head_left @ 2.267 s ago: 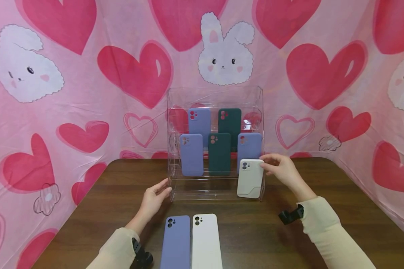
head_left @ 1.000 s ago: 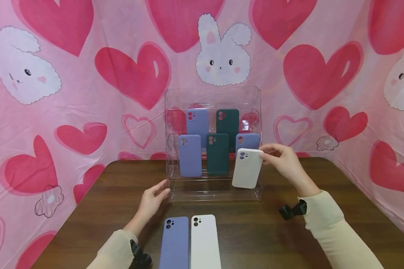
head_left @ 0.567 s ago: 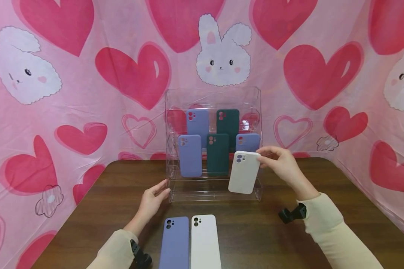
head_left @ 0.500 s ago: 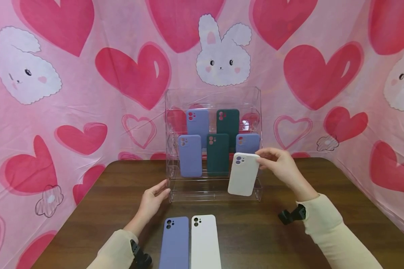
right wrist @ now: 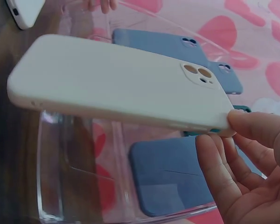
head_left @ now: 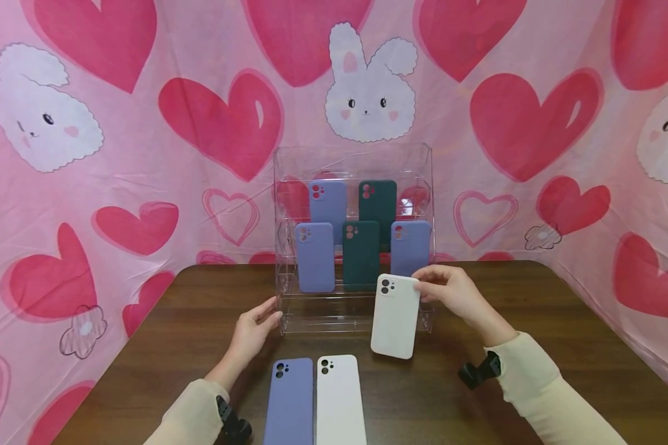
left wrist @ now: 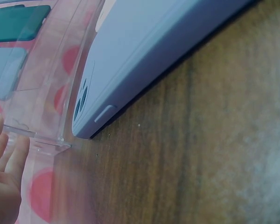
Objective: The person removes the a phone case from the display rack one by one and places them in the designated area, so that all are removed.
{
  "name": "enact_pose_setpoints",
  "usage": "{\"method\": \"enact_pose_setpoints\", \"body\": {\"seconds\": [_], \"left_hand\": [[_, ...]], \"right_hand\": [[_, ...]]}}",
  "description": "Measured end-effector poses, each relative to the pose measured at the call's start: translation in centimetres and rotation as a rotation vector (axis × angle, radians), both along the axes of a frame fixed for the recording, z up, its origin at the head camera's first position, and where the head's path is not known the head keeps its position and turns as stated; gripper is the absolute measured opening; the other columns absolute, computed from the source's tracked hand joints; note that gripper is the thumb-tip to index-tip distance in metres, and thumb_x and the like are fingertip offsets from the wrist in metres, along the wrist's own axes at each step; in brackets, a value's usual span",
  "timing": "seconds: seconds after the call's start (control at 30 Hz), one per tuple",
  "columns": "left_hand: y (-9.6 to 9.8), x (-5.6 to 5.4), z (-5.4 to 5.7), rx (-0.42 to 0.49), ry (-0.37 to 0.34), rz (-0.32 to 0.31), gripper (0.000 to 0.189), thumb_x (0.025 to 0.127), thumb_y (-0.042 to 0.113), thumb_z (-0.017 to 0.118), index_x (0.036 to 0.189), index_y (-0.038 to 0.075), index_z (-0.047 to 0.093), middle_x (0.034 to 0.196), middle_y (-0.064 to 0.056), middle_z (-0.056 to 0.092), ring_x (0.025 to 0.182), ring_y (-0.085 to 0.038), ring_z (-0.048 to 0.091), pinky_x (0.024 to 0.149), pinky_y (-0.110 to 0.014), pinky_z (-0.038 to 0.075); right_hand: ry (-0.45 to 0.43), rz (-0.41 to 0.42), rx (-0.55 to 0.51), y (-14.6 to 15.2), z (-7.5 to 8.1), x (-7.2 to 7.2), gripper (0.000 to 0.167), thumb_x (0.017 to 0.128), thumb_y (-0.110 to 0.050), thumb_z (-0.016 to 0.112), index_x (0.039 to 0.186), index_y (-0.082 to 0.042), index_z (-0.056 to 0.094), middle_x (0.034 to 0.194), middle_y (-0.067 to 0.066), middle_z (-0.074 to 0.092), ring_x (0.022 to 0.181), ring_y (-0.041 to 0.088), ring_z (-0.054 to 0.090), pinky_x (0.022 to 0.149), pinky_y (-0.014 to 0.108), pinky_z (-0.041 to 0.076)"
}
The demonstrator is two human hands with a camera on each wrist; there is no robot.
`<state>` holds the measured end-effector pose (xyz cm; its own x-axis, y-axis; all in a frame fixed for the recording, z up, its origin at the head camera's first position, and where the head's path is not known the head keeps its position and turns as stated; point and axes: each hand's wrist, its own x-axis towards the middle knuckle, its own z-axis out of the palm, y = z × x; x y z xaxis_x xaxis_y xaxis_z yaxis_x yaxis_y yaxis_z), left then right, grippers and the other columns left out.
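By its upper right corner, my right hand (head_left: 455,295) pinches a white phone case (head_left: 395,318), thumb in front and fingers behind. In the head view the case hangs slightly tilted in front of the lowest tier of a clear display stand (head_left: 328,323). The right wrist view shows the thumb (right wrist: 256,123) on the corner beside the camera cutouts. With fairly straight fingers, my left hand (head_left: 250,334) touches the stand's lower left side. On the upper tiers stand purple cases (head_left: 315,259) and green cases (head_left: 360,256).
A purple phone case (head_left: 289,402) and another white phone case (head_left: 341,402) lie side by side on the brown table (head_left: 156,371), before the stand. Behind hangs a pink cloth (head_left: 312,111) with hearts and rabbits.
The right hand has lifted the white case out of the stand's bottom tier at the right, then brought it left, down and toward me. The left hand stays at the stand's side.
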<state>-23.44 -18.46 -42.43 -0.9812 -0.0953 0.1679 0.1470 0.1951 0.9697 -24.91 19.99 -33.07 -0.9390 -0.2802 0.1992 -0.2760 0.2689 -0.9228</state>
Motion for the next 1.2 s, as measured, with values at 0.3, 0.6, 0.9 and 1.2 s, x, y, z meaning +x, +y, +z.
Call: {"method": "enact_pose_setpoints", "body": {"seconds": [0.3,0.6,0.9,1.2], "left_hand": [[0.0,0.0,0.0,0.010,0.013,-0.008,0.043,0.086,-0.001,0.062,0.127,-0.005,0.051,0.126,-0.022,0.051,0.109,-0.033,0.054,0.080,-0.031,0.051],[0.0,0.1,0.2,0.010,0.009,-0.014,0.043,0.086,-0.001,0.062,0.127,-0.005,0.051,0.126,-0.022,0.051,0.110,-0.033,0.053,0.082,-0.031,0.050],[0.0,0.1,0.1,0.003,0.018,-0.013,0.043,0.086,-0.001,0.062,0.127,-0.005,0.051,0.126,-0.022,0.052,0.109,-0.033,0.054,0.081,-0.031,0.051],[0.0,0.2,0.2,-0.002,0.013,-0.020,0.044,0.086,0.001,0.062,0.128,-0.005,0.050,0.127,-0.021,0.051,0.110,-0.032,0.054,0.082,-0.031,0.050]], "right_hand": [[-0.075,0.071,0.040,0.1,-1.7,0.4,0.029,0.085,-0.013,0.067,0.103,0.009,0.061,0.088,0.015,0.064,0.074,0.032,0.062,0.072,0.049,0.054],[-0.165,0.193,0.045,-0.1,-3.4,0.8,0.027,0.085,-0.012,0.066,0.100,0.009,0.060,0.080,0.014,0.061,0.068,0.029,0.060,0.067,0.047,0.055],[-0.285,0.310,0.005,-0.4,-5.6,1.1,0.025,0.085,-0.012,0.066,0.098,0.008,0.060,0.079,0.013,0.061,0.068,0.021,0.060,0.066,0.037,0.057],[-0.321,0.352,0.037,-0.8,-7.2,1.5,0.023,0.086,-0.010,0.065,0.098,0.009,0.061,0.077,0.011,0.061,0.061,0.018,0.059,0.062,0.036,0.057]]}}
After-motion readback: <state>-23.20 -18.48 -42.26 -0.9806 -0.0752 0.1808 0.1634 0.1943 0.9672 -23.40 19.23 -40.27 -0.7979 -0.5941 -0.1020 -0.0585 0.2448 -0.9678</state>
